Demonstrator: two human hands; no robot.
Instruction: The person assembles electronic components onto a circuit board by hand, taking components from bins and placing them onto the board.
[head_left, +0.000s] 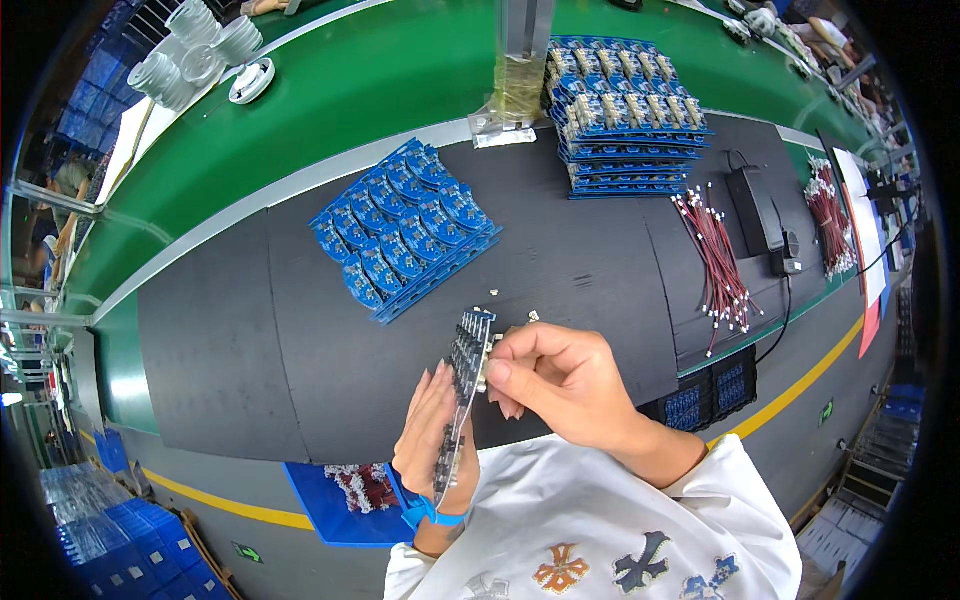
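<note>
A circuit board panel (pixel 464 385) stands on edge in front of me, seen almost edge-on, with rows of dark parts on its left face. My left hand (pixel 428 432) supports it from the left, fingers stretched along that face. On the other face, my right hand (pixel 560 380) has thumb and forefinger pinched close to the board, beside small pale parts; whatever sits between the fingertips is too small to make out. A few small white connectors (pixel 534 316) lie on the black mat (pixel 570 250) just beyond the right hand.
A low stack of blue circuit boards (pixel 400 225) lies at mid-left, a taller stack (pixel 630 120) at the back by a metal post (pixel 522 60). Red-black wire bundles (pixel 712 260) and a black power adapter (pixel 755 210) are at right. A blue bin (pixel 325 505) sits below the near edge.
</note>
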